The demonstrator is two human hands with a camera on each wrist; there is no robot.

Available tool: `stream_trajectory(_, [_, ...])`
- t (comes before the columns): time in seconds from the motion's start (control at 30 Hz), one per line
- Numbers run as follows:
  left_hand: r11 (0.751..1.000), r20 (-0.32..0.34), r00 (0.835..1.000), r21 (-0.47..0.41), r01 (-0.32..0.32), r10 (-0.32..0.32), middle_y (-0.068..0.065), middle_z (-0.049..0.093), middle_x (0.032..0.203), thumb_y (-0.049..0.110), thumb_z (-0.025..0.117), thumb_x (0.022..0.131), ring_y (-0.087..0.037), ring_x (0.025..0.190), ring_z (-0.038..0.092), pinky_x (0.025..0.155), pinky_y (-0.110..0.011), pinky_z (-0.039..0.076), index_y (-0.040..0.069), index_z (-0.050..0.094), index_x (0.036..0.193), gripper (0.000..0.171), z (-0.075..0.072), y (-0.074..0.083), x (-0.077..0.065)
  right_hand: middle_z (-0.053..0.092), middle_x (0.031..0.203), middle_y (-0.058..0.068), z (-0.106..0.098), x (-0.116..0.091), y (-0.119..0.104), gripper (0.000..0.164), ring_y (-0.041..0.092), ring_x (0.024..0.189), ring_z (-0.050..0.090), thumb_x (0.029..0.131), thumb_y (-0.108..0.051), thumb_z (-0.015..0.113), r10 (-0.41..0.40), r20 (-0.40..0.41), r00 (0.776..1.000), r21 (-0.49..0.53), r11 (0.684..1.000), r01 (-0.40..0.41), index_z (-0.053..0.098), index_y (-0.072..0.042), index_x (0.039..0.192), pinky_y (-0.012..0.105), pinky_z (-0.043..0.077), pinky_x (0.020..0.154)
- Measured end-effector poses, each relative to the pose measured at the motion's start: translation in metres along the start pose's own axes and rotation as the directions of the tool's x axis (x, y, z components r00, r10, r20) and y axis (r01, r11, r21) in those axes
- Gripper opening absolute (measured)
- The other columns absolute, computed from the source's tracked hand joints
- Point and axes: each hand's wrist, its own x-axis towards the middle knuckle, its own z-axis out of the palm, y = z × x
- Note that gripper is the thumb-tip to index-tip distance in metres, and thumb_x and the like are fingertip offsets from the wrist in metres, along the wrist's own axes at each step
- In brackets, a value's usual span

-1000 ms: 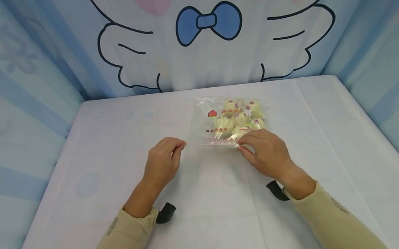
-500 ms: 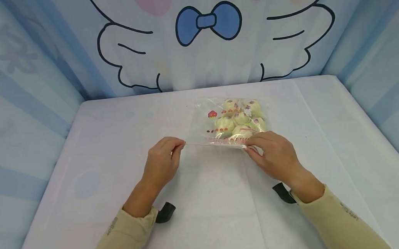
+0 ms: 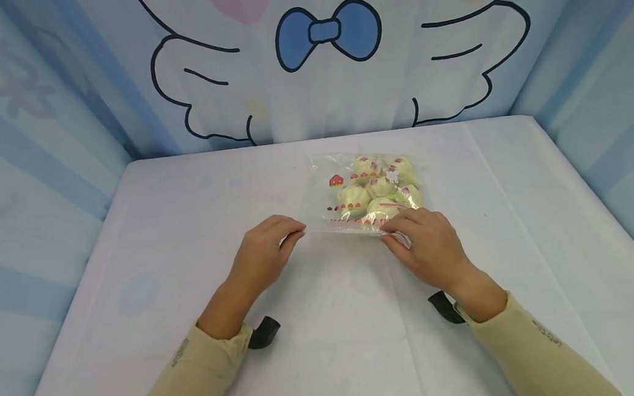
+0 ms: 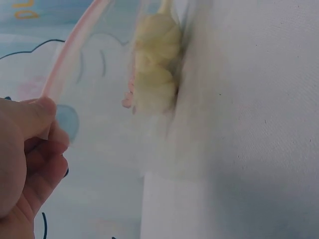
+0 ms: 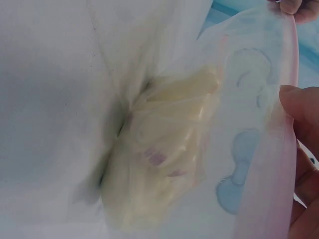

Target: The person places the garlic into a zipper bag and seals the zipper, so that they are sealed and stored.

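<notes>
Several pale garlic bulbs (image 3: pixel 354 199) with purplish patches lie inside a clear zip bag (image 3: pixel 321 191) printed with small red pictures. The bag rests on the white table, its pink-edged mouth toward the person and raised. At the left corner of this mouth, my left hand (image 3: pixel 262 251) pinches the edge between thumb and fingers. My right hand (image 3: pixel 431 245) pinches the same edge farther right, in front of the garlic. The right wrist view shows the right thumb (image 5: pixel 299 102) on the pink strip (image 5: pixel 289 164), its fingers behind. In the left wrist view the strip stretches away from the left fingertips (image 4: pixel 47 107).
A white cloth covers the table (image 3: pixel 185 201). Behind it hangs a pale blue curtain (image 3: pixel 332 99) with a cartoon and a blue bow; more curtains close both sides. A black piece (image 3: pixel 264 332) sticks out from each sleeve cuff.
The right hand slid right along the bag's edge, then came back a little left. The left hand has shifted slightly right, still at its corner, and the edge between them looks slacker.
</notes>
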Motion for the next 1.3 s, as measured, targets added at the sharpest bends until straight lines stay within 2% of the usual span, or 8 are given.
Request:
stream_trajectory(0.2, [0.999, 0.005, 0.999, 0.002, -0.04, 0.04, -0.008, 0.073, 0.1, -0.001, 0.078, 0.085, -0.022, 0.092, 0.068, 0.082, -0.033, 0.057, 0.002, 0.076, 0.103, 0.019, -0.002, -0.003, 0.003, 0.071, 0.089, 0.009, 0.001, 0.002, -0.001, 0.021, 0.031, 0.081, 0.062, 0.08, -0.011, 0.085, -0.022, 0.004, 1.0, -0.034, 0.999, 0.022, 0.077, -0.006, 0.098, 0.05, 0.048, 0.069])
stream_trajectory(0.5, [1.0, -0.021, 0.999, 0.003, -0.026, 0.026, -0.008, 0.072, 0.095, -0.002, 0.076, 0.087, -0.022, 0.088, 0.068, 0.08, -0.032, 0.058, 0.001, 0.075, 0.098, 0.012, -0.001, -0.001, 0.005, 0.073, 0.089, 0.008, -0.001, 0.001, 0.001, 0.018, 0.032, 0.08, 0.063, 0.077, -0.01, 0.085, -0.074, -0.053, 0.996, -0.054, 0.996, 0.071, 0.078, -0.007, 0.093, 0.049, 0.047, 0.066])
stream_trajectory(0.87, [1.0, -0.029, 1.0, 0.013, 0.008, -0.007, -0.01, 0.072, 0.094, -0.003, 0.075, 0.087, -0.023, 0.085, 0.068, 0.078, -0.033, 0.058, -0.001, 0.075, 0.098, 0.011, -0.003, -0.001, 0.005, 0.072, 0.086, 0.009, -0.002, -0.004, 0.007, 0.015, 0.034, 0.078, 0.061, 0.077, -0.008, 0.083, -0.088, -0.104, 0.991, -0.046, 0.995, 0.084, 0.078, -0.006, 0.091, 0.051, 0.046, 0.064])
stream_trajectory(1.03, [1.0, -0.028, 1.0, 0.013, 0.006, -0.006, -0.01, 0.072, 0.093, -0.003, 0.074, 0.087, -0.023, 0.085, 0.067, 0.077, -0.033, 0.058, -0.001, 0.075, 0.097, 0.01, -0.003, -0.004, 0.002, 0.073, 0.087, 0.009, -0.005, -0.006, 0.007, 0.015, 0.034, 0.079, 0.062, 0.077, -0.009, 0.083, -0.092, -0.092, 0.992, -0.062, 0.994, 0.086, 0.078, -0.005, 0.091, 0.051, 0.047, 0.064])
stream_trajectory(1.3, [0.999, -0.072, 0.997, 0.029, 0.023, -0.021, -0.01, 0.072, 0.093, -0.005, 0.076, 0.085, -0.023, 0.085, 0.068, 0.077, -0.035, 0.058, -0.001, 0.075, 0.097, 0.013, -0.008, -0.011, -0.003, 0.072, 0.085, 0.009, -0.016, -0.012, 0.012, 0.013, 0.033, 0.078, 0.062, 0.078, -0.01, 0.082, -0.051, -0.065, 0.997, -0.097, 0.994, 0.045, 0.077, -0.005, 0.088, 0.05, 0.046, 0.065])
